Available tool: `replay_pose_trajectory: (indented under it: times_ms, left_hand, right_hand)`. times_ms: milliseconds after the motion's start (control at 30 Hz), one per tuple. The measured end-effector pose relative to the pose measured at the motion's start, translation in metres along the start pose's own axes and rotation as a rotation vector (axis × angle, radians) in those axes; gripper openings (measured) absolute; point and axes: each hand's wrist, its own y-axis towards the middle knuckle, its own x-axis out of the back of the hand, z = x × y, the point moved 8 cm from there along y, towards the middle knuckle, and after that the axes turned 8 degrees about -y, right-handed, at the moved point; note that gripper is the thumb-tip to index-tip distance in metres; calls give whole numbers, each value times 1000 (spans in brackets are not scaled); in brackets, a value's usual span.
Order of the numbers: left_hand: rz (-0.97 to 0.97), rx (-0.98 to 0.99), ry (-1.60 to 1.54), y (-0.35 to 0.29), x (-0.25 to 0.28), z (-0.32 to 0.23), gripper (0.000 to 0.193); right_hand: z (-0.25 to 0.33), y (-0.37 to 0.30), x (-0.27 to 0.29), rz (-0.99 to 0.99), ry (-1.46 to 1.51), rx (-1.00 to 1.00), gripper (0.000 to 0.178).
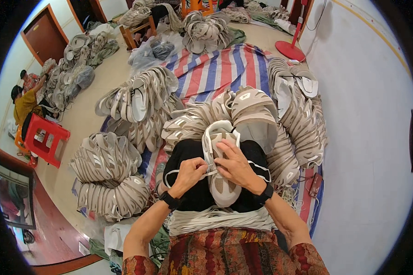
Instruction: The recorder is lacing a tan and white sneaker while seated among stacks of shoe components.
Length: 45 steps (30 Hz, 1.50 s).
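Note:
A white and beige shoe upper (227,195) lies over my black-trousered knees, its rounded toe toward me and its open collar away. My left hand (188,175) is at its left side, thumb and fingers pinched on a white shoelace (172,172). My right hand (237,166) lies across the upper's middle, gripping it, fingers over the tongue and thumb close to the lace. Another stretch of lace loops out beyond my right wrist. Across my lap lies a thick bundle of white laces (220,220). Whatever is under my right palm is hidden.
Stacked shoe uppers stand close around my knees, at left (105,158), ahead (192,121) and right (303,123). Beneath them spreads a striped tarp (220,68). A white wall (362,137) bounds the right. A red stool (46,137) and two people sit far left.

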Motion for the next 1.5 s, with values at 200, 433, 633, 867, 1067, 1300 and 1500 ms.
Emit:
replay_pose_trajectory:
  times_ms: [200,433,633,867,1067,1300,1500]
  left_hand:
    - [-124,-160,134,-5,2,-8,10]
    - [-168,-274,183,5,-1,-27,13]
    - [-133,-78,50,-3,1,-1,14]
    - [-137,-188,179,-5,-8,-10,12]
    - [-41,46,31,0,-5,-13,16]
    - [36,-201,409,4,-7,-39,14]
    - [-75,-823,477,16,-28,-101,19]
  right_hand:
    - [1,-2,-3,0,4,17,25]
    - [5,0,-5,-8,19,46,25]
    - [5,-6,-7,-25,42,47,26]
    - [5,-7,-9,-29,30,52,26]
    - [-7,-2,-7,-95,53,-49,21]
    - [0,4,-1,-126,-135,-19,16]
    - [-18,-37,49,-86,126,-293,9]
